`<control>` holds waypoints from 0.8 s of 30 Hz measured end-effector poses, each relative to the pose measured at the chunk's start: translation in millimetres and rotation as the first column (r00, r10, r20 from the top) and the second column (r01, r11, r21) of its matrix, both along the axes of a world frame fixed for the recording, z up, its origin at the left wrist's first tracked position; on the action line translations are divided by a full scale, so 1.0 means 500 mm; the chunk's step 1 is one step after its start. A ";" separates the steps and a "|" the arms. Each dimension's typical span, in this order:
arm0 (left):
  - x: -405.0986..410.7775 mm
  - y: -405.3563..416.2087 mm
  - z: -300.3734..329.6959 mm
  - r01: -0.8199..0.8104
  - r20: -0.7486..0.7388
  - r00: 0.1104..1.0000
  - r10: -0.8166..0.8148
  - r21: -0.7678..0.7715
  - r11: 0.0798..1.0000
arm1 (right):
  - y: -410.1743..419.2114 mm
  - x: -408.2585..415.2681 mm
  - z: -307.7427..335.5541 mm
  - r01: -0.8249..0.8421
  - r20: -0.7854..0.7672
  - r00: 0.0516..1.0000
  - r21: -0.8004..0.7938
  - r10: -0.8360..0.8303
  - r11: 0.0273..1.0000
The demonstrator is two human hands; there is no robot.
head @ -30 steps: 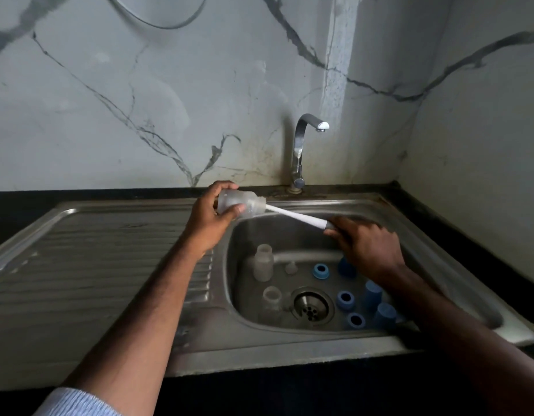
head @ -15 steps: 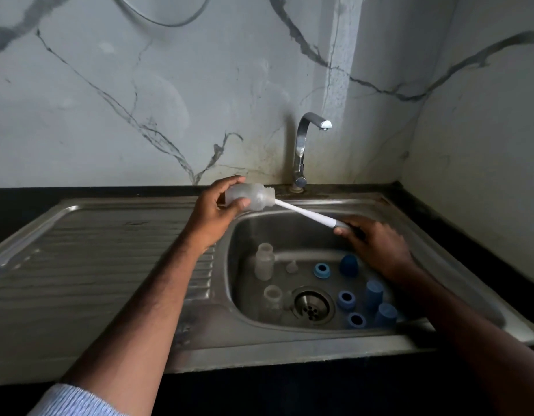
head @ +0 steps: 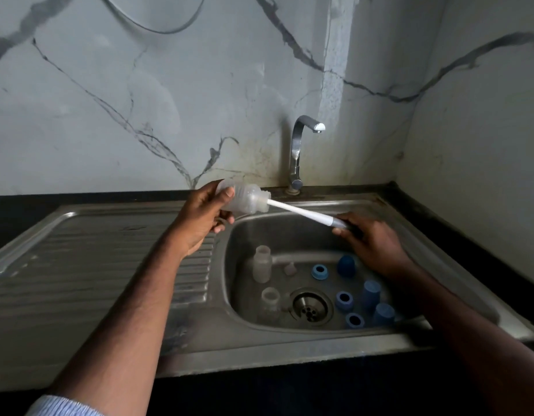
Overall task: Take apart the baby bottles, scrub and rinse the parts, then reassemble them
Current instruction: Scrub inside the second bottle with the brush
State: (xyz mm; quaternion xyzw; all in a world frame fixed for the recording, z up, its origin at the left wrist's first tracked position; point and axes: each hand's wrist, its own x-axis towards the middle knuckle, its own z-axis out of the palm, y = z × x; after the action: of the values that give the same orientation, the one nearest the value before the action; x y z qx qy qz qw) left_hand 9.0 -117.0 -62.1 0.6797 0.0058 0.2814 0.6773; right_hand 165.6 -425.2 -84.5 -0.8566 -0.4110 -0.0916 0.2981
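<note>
While left hand [head: 204, 217] grips a clear bottle [head: 244, 199] sideways over the sink's [head: 289, 349] back-left basin edge, fingers curled round its base, right hand [head: 372, 241] holds the white brush handle [head: 301, 212], head inside the bottle neck. Two bottles [head: 262, 264], blue rings [head: 319, 272] and caps [head: 370, 294] sit in the basin.

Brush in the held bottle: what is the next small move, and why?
Probably push the brush deeper and twist. The left hand grips the bottle sideways over the sink, the right hand holds the handle, and most of the shaft shows outside.
</note>
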 end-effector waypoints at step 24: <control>-0.036 0.059 0.008 -0.236 -0.061 0.971 0.231 -0.113 0.965 | -0.057 0.047 0.021 0.186 0.303 0.934 0.045 -0.191 0.982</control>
State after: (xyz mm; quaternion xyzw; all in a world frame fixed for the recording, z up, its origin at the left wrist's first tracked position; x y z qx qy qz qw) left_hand -8.8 -87.7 -58.0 0.6389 0.1188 0.3422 0.6787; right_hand 189.0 -453.5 -73.9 -0.8652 -0.3675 -0.2544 0.2273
